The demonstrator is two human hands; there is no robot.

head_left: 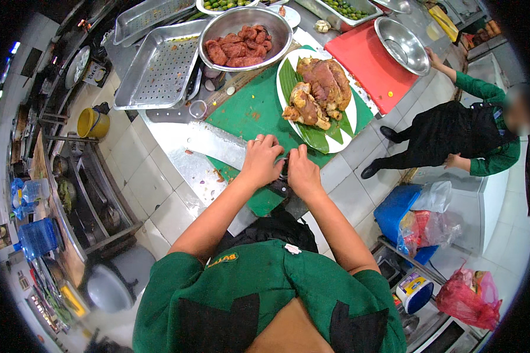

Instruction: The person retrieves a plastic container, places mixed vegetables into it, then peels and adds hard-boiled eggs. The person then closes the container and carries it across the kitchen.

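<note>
My left hand (264, 157) and my right hand (304, 174) meet at the near edge of a green cutting board (241, 115). Fingers on both are curled and closed around something small and dark between them, too hidden to name. Beneath my left wrist runs a wide knife blade (218, 145), lying flat, with its near end covered. Just beyond my right hand stands a white oval plate (350, 126) lined with a green banana leaf (288, 76). Large browned pieces of cooked meat (324, 88) rest on that leaf.
Behind the board sit a steel bowl (284, 36) of reddish meat and a perforated steel tray (159, 76). At the right, a person (453, 129) touches an empty steel bowl (401, 47) over a red cutting board (359, 59). A yellow bucket (93, 123) stands left.
</note>
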